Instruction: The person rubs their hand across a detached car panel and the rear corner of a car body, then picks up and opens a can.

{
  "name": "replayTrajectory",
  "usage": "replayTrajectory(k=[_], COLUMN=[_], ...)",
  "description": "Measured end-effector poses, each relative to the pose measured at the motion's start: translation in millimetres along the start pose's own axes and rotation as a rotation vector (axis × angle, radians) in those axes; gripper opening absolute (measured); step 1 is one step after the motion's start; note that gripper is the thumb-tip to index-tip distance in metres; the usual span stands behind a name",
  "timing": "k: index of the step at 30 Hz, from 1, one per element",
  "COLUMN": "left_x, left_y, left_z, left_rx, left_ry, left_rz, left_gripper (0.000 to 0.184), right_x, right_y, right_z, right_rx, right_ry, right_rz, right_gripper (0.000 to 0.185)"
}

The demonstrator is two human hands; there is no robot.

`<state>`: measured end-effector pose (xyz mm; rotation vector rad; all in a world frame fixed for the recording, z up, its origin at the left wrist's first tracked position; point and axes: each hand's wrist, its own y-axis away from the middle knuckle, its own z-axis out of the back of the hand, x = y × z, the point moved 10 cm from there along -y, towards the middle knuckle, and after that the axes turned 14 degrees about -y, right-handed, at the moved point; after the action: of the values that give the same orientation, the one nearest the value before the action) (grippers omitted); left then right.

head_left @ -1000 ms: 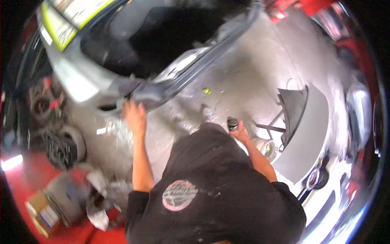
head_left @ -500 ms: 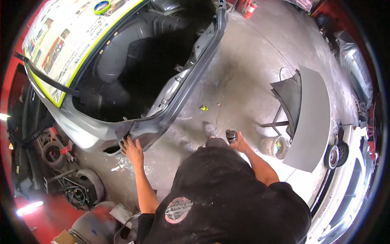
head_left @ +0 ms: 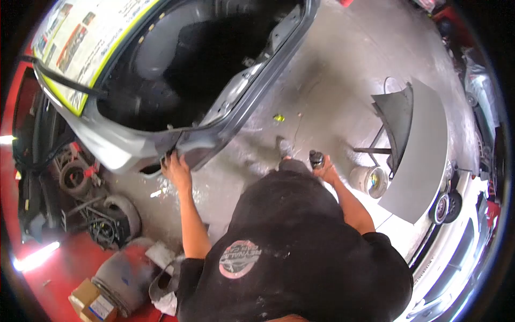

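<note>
My left hand (head_left: pixel 176 170) touches the rear corner of a grey car body (head_left: pixel 198 146), beside a dark opening in the panel. Its fingers reach forward over the panel and are partly bent, gripping nothing that I can see. In front of my torso, my right hand (head_left: pixel 326 170) is closed around a dark, bottle-like cylinder (head_left: pixel 316 158) with a black top; its exact kind is not clear. The trunk cavity (head_left: pixel 214 59) gapes dark beyond my left hand.
Printed paper sheeting edged with yellow-green tape (head_left: pixel 88 59) covers the car's window. To the right, a grey panel (head_left: pixel 424 161) stands near a bucket (head_left: pixel 370 181). Tyres (head_left: pixel 126 214) lie at lower left, near a grey rounded tank (head_left: pixel 126 273). A white car (head_left: pixel 456 252) is at right.
My view has shifted, so the car body appears higher. The fingers of my left hand, spread before, are now closer together and more bent at the panel. My right hand keeps the dark cylinder.
</note>
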<state>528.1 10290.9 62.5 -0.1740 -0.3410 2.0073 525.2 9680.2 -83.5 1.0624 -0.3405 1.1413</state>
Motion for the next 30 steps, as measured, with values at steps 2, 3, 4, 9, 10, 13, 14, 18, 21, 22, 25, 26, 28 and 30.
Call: replayTrajectory(k=[2, 3, 4, 9, 10, 13, 14, 18, 21, 22, 25, 26, 28, 30], left_x=[0.9, 1.4, 2.0, -0.2, 0.0, 1.4, 2.6, 3.2, 1.8, 1.8, -0.1, 0.0, -2.8, -1.8], left_y=[-1.6, -2.5, -1.2, -3.2, -3.4, -2.9, -1.9, -2.6, -2.1, -1.6, -0.4, -0.4, -0.1, 0.7], left_z=[-0.5, -0.5, -0.7, 3.9, 2.4, -1.7, -1.6, -3.0, 1.6, 1.0, 5.4, 4.9, 9.4, 12.2], left_rx=[0.008, 0.001, -0.003, -0.003, 0.001, 0.005, -0.010, -0.012, -0.015, 0.000, -0.018, -0.014, -0.010, 0.003], left_ry=[0.010, 0.015, 0.021, 0.027, 0.035, 0.022, 0.040, 0.041, 0.040, 0.042, 0.050, 0.048, 0.028, 0.020], left_rz=[0.006, 0.007, 0.009, -0.015, -0.017, -0.002, 0.006, 0.019, 0.024, 0.031, 0.027, 0.027, 0.029, 0.031], left_gripper=[0.032, 0.033, 0.033, 0.033, 0.033, 0.033, 0.033, 0.034, 0.035, 0.036, 0.037, 0.037, 0.038, 0.038], right_x=[8.7, 6.3, 1.9, 16.8, 14.0, 10.9, 14.6, 17.2, 18.9, 21.6, 21.3, 19.8, 19.3, 28.2], right_y=[-1.4, -5.9, -9.6, -4.0, -4.1, 0.9, 3.3, 6.9, 7.6, 8.6, 6.7, 6.6, 6.2, 10.1], right_z=[-0.8, -0.8, -0.9, -6.2, -7.4, -7.5, -7.4, -11.6, -12.8, -13.3, -15.0, -15.5, -16.2, -16.4], right_rx=[-0.013, -0.017, -0.021, -0.008, -0.002, 0.011, 0.011, -0.001, 0.008, 0.011, 0.010, 0.007, 0.019, 0.021], right_ry=[-0.016, -0.007, 0.004, 0.010, 0.001, -0.028, -0.034, -0.045, -0.028, -0.029, -0.034, -0.036, -0.042, -0.054], right_rz=[0.072, 0.072, 0.070, 0.109, 0.095, 0.034, 0.014, 0.031, 0.028, 0.030, 0.051, 0.059, 0.053, 0.056], right_gripper=[0.079, 0.078, 0.076, 0.075, 0.076, 0.077, 0.077, 0.078, 0.077, 0.077, 0.074, 0.074, 0.072, 0.071])
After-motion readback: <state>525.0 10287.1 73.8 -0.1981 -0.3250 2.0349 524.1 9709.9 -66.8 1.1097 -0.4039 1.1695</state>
